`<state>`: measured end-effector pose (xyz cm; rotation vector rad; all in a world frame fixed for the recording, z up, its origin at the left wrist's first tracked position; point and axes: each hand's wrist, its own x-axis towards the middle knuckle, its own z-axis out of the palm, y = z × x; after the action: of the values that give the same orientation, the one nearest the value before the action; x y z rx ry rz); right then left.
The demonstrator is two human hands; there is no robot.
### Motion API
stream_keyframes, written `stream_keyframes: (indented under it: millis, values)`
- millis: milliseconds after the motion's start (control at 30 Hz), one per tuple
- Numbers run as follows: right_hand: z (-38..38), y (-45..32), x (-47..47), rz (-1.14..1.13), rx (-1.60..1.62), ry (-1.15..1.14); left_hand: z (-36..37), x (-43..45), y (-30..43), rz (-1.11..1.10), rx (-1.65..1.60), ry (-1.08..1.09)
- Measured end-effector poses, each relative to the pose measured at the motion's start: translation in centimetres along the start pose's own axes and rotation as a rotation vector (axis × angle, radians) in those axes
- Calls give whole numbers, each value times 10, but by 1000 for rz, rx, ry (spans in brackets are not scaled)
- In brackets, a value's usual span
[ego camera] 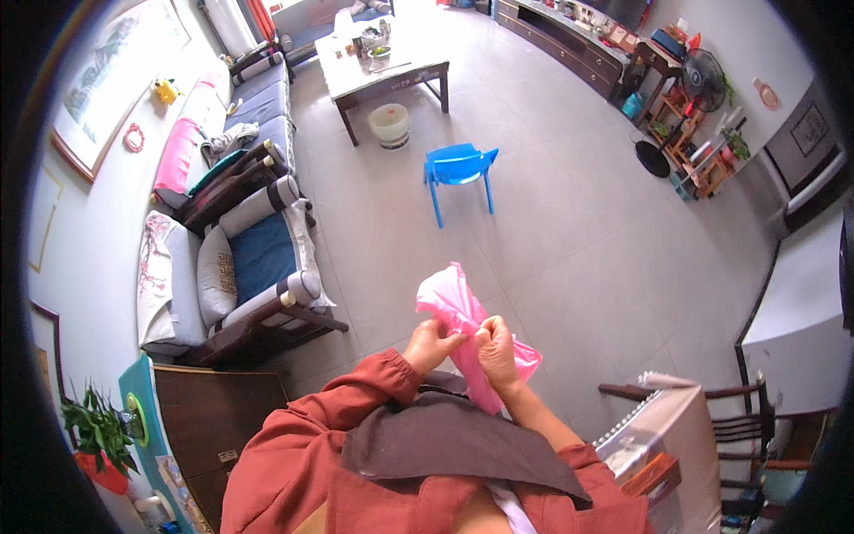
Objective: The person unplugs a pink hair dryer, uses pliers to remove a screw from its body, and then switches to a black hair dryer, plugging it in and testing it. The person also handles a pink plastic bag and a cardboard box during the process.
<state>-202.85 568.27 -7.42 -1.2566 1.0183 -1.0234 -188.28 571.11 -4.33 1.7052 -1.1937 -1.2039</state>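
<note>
A thin pink plastic bag [454, 294] is bunched up in front of my body, its upper part puffed out and its lower part hanging down past my hands. My left hand [430, 346] grips the bag at its left side, with thumb and fingers pinching the plastic. Close by on the right, my right hand [495, 344] is closed in a fist around gathered plastic, and a loose pink flap sticks out beyond it. Whether the bag holds anything cannot be told. Beyond the hands a small blue plastic chair [460, 163] stands on the tiled floor.
A cushioned armchair [260, 260] and a long sofa [257, 93] line the left wall. Ahead are a coffee table [393, 79] and a whitish bucket [389, 125]. A standing fan [702, 80] and plant rack are at the right. A covered table [687, 434] is at lower right.
</note>
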Motion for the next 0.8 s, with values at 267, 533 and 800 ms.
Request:
stream_keyframes:
  millis: [267, 533, 800]
  values:
    - [-93, -11, 205, 269, 74, -197, 62, 209, 31, 93, -232, 83]
    - [-218, -40, 436, 154, -304, -1, 118, 452, 176, 56, -97, -116]
    - [-292, -57, 655, 162, -522, 226, 173, 686, 239, 93, -216, -214]
